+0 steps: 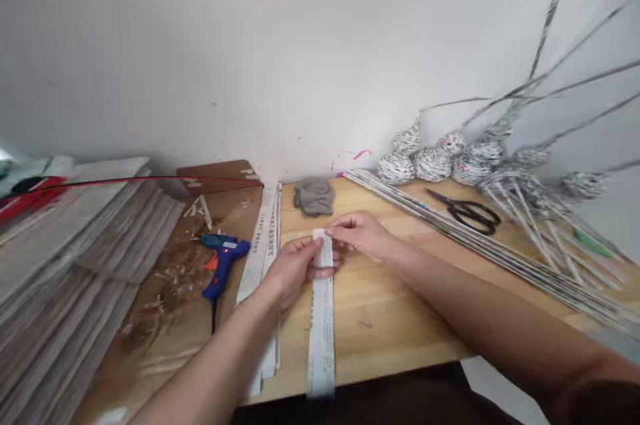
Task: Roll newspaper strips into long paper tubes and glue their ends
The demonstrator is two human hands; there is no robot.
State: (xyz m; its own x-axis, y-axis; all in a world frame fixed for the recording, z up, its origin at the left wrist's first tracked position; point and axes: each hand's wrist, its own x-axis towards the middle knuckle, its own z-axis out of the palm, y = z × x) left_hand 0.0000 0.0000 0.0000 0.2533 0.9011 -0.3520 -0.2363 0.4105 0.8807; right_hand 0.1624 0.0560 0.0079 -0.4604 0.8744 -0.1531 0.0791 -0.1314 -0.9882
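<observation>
A long printed newspaper strip (321,325) runs from my hands down over the table's front edge. My left hand (299,263) grips it near its upper end, thumb on top and fingers curled beneath. At the strip's top right corner, the thumb and fingertips of my right hand (361,233) pinch the paper. Left of my hands lies a stack of similar newspaper strips (259,248). Just beyond them is a crumpled grey cloth (314,197). A blue glue gun (223,268) rests farther left.
Black scissors (467,210) and long rolled paper sticks (440,225) lie on the right of the wooden table (390,325). Woven paper gourd shapes (433,163) with long stems stand against the wall. Stacked newspaper (100,265) and a stained brown board (175,278) are at left.
</observation>
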